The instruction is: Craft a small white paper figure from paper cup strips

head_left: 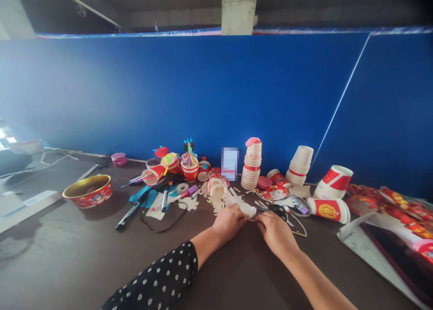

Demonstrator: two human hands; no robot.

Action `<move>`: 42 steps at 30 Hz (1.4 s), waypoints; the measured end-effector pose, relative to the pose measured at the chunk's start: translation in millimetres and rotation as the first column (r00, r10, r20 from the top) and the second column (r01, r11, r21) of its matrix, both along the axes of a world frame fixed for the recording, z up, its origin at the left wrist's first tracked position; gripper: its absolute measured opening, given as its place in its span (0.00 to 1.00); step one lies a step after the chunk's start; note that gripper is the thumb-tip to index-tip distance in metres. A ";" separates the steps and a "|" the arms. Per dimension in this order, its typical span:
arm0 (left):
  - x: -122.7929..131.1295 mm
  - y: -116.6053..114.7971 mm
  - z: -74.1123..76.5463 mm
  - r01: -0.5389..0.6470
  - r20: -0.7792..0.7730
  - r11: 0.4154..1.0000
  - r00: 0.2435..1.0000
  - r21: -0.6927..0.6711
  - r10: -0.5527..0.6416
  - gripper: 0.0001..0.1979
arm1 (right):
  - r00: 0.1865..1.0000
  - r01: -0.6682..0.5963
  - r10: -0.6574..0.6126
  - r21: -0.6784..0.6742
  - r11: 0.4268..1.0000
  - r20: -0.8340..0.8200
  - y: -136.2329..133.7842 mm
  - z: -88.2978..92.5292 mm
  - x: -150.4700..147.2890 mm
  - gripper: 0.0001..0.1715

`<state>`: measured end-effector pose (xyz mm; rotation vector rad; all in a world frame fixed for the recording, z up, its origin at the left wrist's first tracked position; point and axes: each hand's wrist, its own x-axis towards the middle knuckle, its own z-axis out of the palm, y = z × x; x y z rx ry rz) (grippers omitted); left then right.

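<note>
My left hand [230, 220] is closed around the near edge of a white, curved paper piece [246, 208]. Just to its right, my right hand [274, 231] has its fingers curled together beside the same piece. What those right fingers grip, if anything, is hidden by the hand. Beyond the hands lies a heap of cream paper scraps [218, 201], with a white paper cup piece with a cut edge [218, 187] among them. A looped white strip [302, 226] rests to the right of my right hand.
Behind stands a tall stack of paper cups [251, 168]. More cups [299, 165] are at right, one red-and-white cup [328, 210] on its side. A phone [399, 256] lies at far right. Leftward are markers [165, 198], a black utility knife [130, 215] and a red-gold bowl [88, 195].
</note>
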<state>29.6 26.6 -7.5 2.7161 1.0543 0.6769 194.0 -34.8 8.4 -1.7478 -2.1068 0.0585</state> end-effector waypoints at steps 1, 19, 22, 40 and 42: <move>0.1 0.3 -0.2 0.003 0.002 1.000 1.000 -0.003 -0.003 0.09 | 1.000 0.009 -0.009 0.007 1.000 0.009 0.4 -0.6 -0.5 0.13; 1.3 -0.9 2.5 -0.014 -0.048 0.999 0.999 -0.044 0.012 0.09 | 0.980 0.038 -0.032 -0.028 0.999 0.195 1.6 10.2 -1.5 0.15; 1.4 -1.7 3.3 -0.024 -0.061 0.999 0.998 -0.045 0.022 0.11 | 0.971 0.056 -0.044 -0.046 0.997 0.236 0.4 12.5 8.3 0.17; -1.6 -2.7 2.3 -0.005 0.018 0.995 1.000 -0.097 0.007 0.11 | 0.989 -0.076 0.052 0.183 0.980 0.136 8.1 -3.8 -16.7 0.18; -1.0 -1.1 -0.7 0.000 0.027 0.996 1.000 -0.094 0.002 0.11 | 0.991 -0.074 0.053 0.165 0.984 0.126 8.7 -5.6 -15.7 0.16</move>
